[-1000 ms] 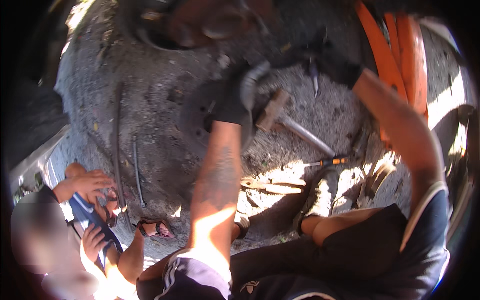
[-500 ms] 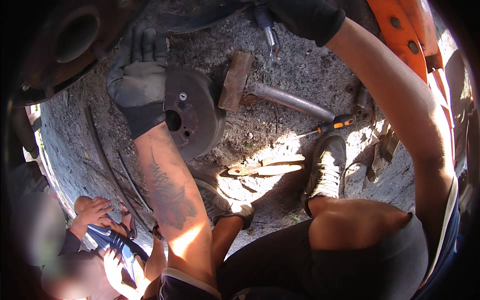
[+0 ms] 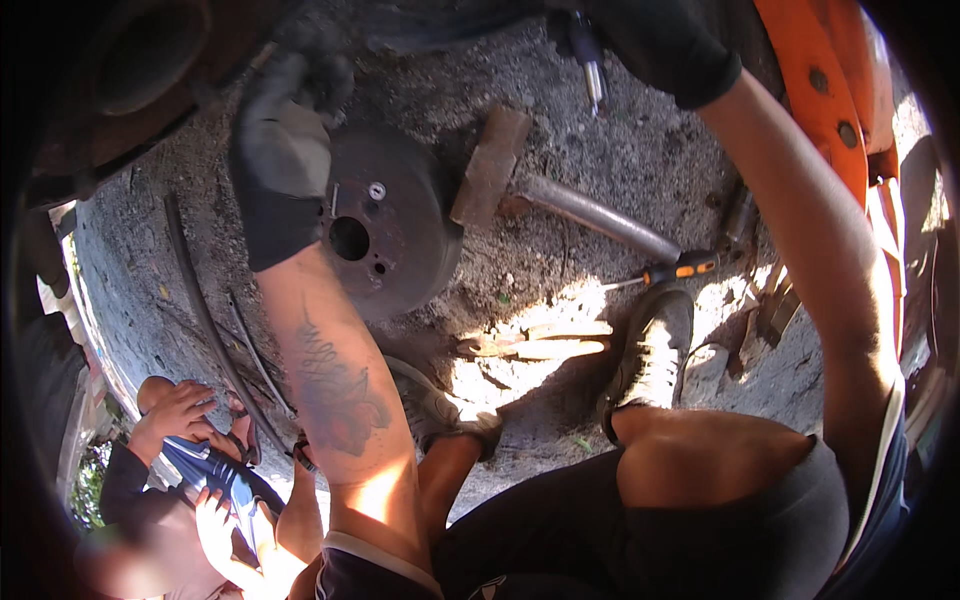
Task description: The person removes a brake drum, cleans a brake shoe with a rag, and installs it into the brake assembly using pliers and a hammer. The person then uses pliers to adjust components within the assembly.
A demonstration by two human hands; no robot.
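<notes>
Left of the frame's centre, a dark metal drum [image 3: 398,215] lies on the grey ground with its holed face up, presumably because that is its steadiest way to rest. The gloved left hand [image 3: 285,145] is over its upper-left edge, near a large rusty part [image 3: 165,115] in the upper left; its fingers look bent, but they are too dark and blurred to tell whether they grip anything. The gloved right hand [image 3: 655,50], at top centre-right, is beside a shiny-tipped tool [image 3: 592,78]; whether it grips the tool cannot be made out. The gloves probably guard against dirty metal. A hammer [image 3: 494,165] lies with its head just beside the drum and its handle slanting toward a screwdriver [image 3: 683,268], and pliers [image 3: 540,347] lie below them, all apparently left within reach. The nearest thing to a container is the drum: its centre hole shows only darkness, its inside is hidden, and a bright round fitting [image 3: 377,190] sits on its face.
</notes>
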